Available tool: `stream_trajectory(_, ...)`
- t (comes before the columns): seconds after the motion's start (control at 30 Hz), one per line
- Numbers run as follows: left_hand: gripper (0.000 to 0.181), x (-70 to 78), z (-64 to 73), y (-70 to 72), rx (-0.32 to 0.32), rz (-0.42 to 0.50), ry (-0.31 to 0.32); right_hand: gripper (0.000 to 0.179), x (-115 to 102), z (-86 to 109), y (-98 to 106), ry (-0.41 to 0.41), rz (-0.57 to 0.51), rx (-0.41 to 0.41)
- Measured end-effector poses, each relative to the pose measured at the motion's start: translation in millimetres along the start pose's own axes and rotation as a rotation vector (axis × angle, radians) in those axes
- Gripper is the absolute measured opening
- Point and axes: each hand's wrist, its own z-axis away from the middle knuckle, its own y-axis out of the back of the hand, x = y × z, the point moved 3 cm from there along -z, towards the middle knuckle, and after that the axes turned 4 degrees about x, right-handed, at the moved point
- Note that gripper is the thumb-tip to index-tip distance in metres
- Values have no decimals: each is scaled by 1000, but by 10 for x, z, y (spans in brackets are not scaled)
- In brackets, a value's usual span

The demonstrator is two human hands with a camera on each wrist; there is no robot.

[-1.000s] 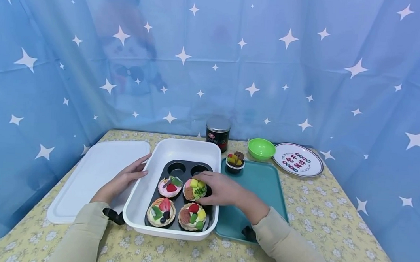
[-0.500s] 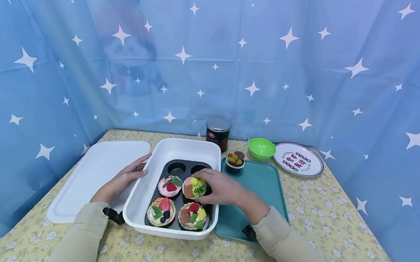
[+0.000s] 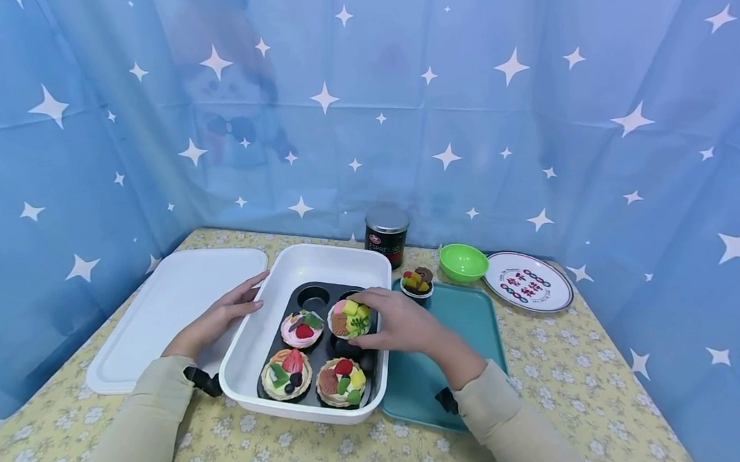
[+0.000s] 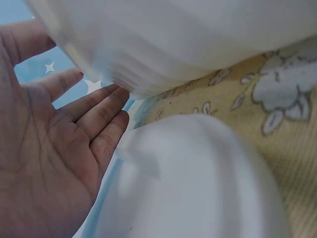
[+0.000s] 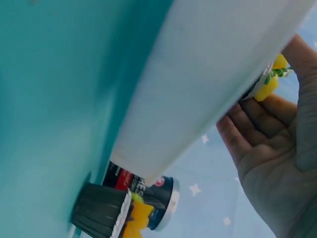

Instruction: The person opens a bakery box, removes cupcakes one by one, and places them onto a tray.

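My right hand (image 3: pixel 405 323) pinches a fruit-topped cupcake (image 3: pixel 349 318) by its sides, thumb in front and fingers behind. It is raised out of a dark muffin tin (image 3: pixel 324 355), leaving a bare cup below. In the right wrist view, part of this cupcake's wrapper and yellow topping shows above the tub's wall. Still in the tin are a pink-cream cupcake (image 3: pixel 302 330), a strawberry cupcake (image 3: pixel 286 375) and a raspberry-topped one (image 3: pixel 340 383). The tin lies inside a deep white tub (image 3: pixel 299 261). My left hand (image 3: pixel 224 314) rests extended fingers against the tub's left side.
A white lid-like board (image 3: pixel 172 297) lies left of the tub. To the right, a chocolate cupcake (image 3: pixel 417 283) stands on a teal tray (image 3: pixel 465 327). Behind are an espresso can (image 3: pixel 386 239), a green bowl (image 3: pixel 464 264) and an oval white plate (image 3: pixel 530 285).
My right hand has lifted the fruit-topped cupcake up out of its cup and slightly away from me. The left hand stays at the tub's side.
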Motion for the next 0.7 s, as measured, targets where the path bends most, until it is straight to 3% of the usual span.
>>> stream_trajectory(0.23,69,4,-2,-5,-3,1,1,62,48,12,132,57,37,58)
stream_trajectory(0.7,69,-5,-8,-1,-11,2,4,62,248,140,405,49,44,148)
